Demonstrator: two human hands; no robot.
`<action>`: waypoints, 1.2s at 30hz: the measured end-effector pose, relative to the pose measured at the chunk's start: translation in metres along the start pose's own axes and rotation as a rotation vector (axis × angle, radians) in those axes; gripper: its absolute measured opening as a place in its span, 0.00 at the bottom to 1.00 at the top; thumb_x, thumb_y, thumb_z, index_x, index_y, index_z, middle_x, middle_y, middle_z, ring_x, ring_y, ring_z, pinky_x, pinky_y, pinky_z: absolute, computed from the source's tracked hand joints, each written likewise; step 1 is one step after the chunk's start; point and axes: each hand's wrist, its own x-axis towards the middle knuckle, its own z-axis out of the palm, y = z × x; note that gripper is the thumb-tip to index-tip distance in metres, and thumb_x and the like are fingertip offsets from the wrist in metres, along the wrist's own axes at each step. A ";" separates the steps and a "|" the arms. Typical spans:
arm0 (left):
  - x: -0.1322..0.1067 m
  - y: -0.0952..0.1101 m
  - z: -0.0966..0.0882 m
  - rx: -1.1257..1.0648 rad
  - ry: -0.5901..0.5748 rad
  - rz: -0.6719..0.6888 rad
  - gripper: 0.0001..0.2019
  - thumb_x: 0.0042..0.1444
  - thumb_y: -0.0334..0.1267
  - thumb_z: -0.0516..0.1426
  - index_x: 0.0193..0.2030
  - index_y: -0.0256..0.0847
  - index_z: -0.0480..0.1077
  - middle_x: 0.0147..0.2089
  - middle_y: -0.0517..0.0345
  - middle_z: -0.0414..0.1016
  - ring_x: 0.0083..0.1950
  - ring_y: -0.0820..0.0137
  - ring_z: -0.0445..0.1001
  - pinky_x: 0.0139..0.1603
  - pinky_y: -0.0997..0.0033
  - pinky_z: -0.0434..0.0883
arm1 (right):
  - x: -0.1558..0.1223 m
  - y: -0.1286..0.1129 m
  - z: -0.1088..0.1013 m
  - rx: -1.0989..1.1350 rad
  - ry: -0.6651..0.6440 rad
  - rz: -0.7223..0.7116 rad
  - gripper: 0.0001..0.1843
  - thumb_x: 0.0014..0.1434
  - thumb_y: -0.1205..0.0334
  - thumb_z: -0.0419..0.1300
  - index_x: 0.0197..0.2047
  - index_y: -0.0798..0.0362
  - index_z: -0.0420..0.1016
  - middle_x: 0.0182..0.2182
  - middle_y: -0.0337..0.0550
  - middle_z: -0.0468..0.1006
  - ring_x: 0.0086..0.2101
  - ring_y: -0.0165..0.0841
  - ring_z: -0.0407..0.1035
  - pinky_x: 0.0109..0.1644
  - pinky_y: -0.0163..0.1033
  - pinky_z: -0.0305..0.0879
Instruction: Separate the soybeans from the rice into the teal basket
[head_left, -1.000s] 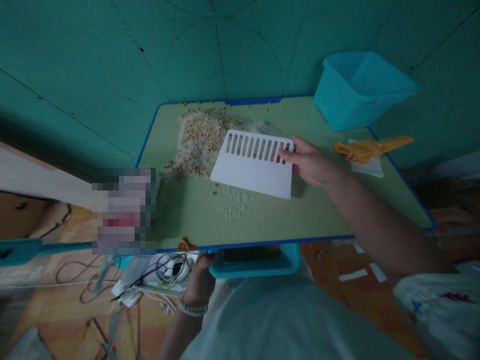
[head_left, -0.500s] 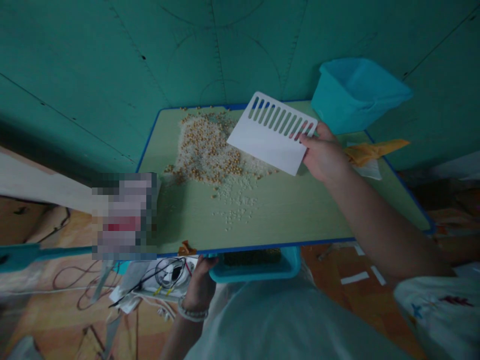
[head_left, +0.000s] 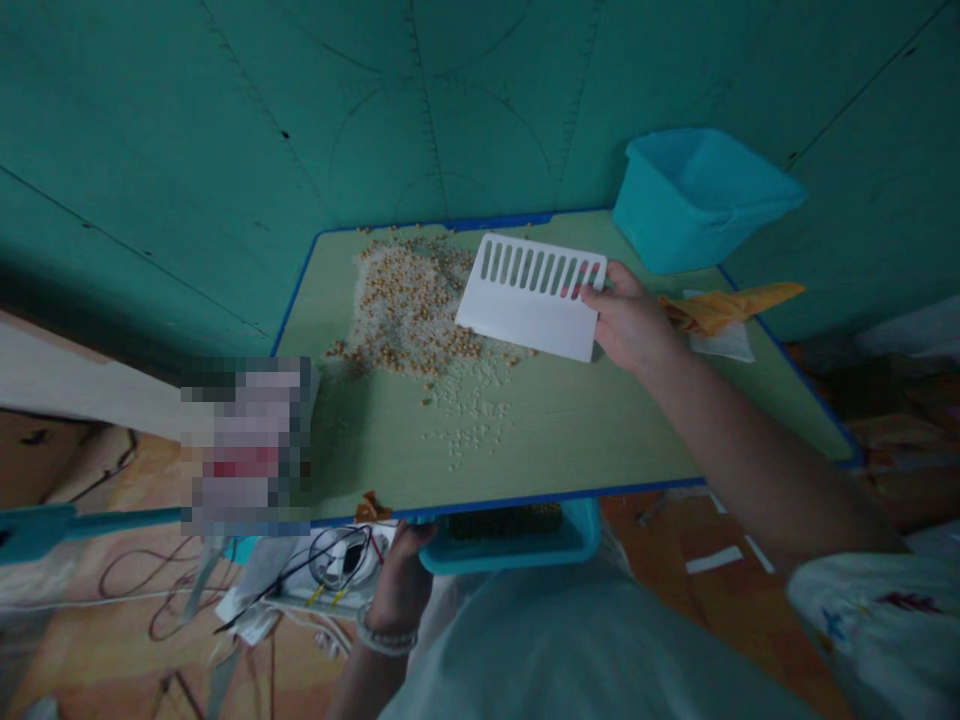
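Note:
My right hand (head_left: 634,318) grips the right end of a white slotted plastic scraper (head_left: 536,318), its slots along the far side. The scraper is tilted over the right part of a spread of white grains and yellow-brown beans (head_left: 409,290). Below the table's front edge, my left hand (head_left: 409,565) is closed on the left end of a blue plastic tray (head_left: 517,560). Dark contents (head_left: 506,522) show inside the tray, partly hidden by the tabletop. Loose white grains (head_left: 476,425) lie scattered in front of the spread.
The table (head_left: 585,440) has a blue rim. A blue bin (head_left: 694,215) stands at its back right, near an orange cloth (head_left: 731,308). A torn brown scrap (head_left: 371,508) lies at the front edge. Cables (head_left: 337,560) clutter the floor on the left.
My right hand has brought the scraper lower and a little left, turning it more level beside the beans. My left hand keeps its hold on the tray.

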 end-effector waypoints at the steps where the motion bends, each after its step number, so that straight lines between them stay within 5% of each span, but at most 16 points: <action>1: 0.000 0.000 0.000 -0.005 0.002 -0.002 0.16 0.28 0.36 0.69 0.30 0.44 0.79 0.32 0.55 0.83 0.48 0.49 0.77 0.47 0.54 0.73 | -0.001 0.000 0.001 0.000 -0.017 0.006 0.17 0.52 0.56 0.58 0.45 0.44 0.58 0.45 0.42 0.73 0.49 0.40 0.68 0.52 0.51 0.64; 20: 0.001 -0.001 -0.003 -0.034 0.013 -0.028 0.16 0.28 0.38 0.70 0.30 0.45 0.81 0.31 0.59 0.84 0.40 0.56 0.79 0.47 0.58 0.72 | -0.012 -0.008 0.013 0.176 -0.072 0.077 0.16 0.51 0.63 0.60 0.42 0.45 0.60 0.43 0.38 0.74 0.47 0.37 0.69 0.56 0.50 0.62; 36: 0.000 -0.001 0.000 -0.030 0.018 -0.028 0.20 0.24 0.39 0.72 0.31 0.45 0.82 0.32 0.57 0.84 0.45 0.52 0.78 0.51 0.55 0.70 | -0.018 -0.006 0.021 0.316 -0.112 0.145 0.13 0.50 0.71 0.60 0.39 0.47 0.67 0.32 0.34 0.76 0.36 0.32 0.73 0.53 0.48 0.64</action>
